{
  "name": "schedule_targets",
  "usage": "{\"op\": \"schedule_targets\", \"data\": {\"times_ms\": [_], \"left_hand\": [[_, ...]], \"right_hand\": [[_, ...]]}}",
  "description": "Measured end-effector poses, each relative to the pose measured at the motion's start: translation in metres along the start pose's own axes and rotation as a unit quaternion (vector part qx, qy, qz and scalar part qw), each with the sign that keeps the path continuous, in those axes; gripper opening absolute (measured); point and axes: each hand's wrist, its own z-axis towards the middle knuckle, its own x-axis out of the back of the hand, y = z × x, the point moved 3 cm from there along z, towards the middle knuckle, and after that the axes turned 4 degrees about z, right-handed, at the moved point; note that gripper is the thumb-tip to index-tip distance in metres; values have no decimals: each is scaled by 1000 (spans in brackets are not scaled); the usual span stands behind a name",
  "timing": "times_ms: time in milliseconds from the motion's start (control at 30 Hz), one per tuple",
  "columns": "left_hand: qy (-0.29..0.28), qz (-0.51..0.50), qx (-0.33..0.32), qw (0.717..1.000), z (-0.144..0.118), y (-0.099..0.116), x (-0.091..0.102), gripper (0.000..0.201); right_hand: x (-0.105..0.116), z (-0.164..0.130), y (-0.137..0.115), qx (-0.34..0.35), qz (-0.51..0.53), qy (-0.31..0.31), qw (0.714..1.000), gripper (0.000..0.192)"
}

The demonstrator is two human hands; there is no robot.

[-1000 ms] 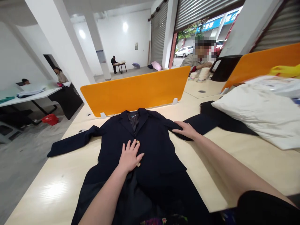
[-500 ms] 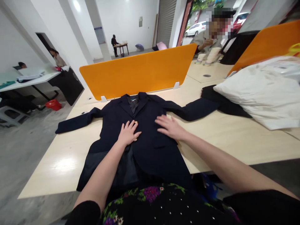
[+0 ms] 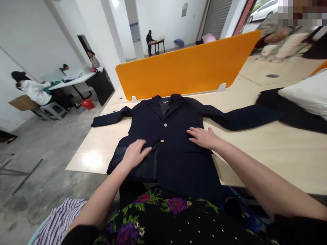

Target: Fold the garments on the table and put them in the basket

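A dark navy jacket [image 3: 176,156] lies front up on the pale table [image 3: 270,160], its collar near the orange partition [image 3: 189,69] and its sleeves spread outward. The person's left hand [image 3: 135,153], loosely open with nothing gripped, is over the lower front; contact is unclear. The right hand [image 3: 203,137], fingers extended and grasping nothing, rests on the jacket's side above the pocket flap [image 3: 191,148].

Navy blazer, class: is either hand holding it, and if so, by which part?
Nothing is held: the left hand and right hand are open over the navy blazer.
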Motion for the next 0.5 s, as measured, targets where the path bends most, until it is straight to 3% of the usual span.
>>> {"op": "schedule_targets", "data": {"times_ms": [67,200,333,400,500], "left_hand": [[-29,5,-23,999,-41,-1,-3,44],[7,29,-48,998,-89,-2,-18,37],[56,73,12,996,-90,-14,-25,32],[67,117,54,989,-82,-24,-21,33],[38,160,86,983,-68,-37,-11,26]], "right_hand": [[4,6,-18,16,-1,16,1000,44],[1,15,-73,77,31,44,996,56],[-21,14,-107,113,25,47,992,58],[-29,13,-108,116,21,63,991,57],[-33,12,-102,123,22,78,989,57]]}}
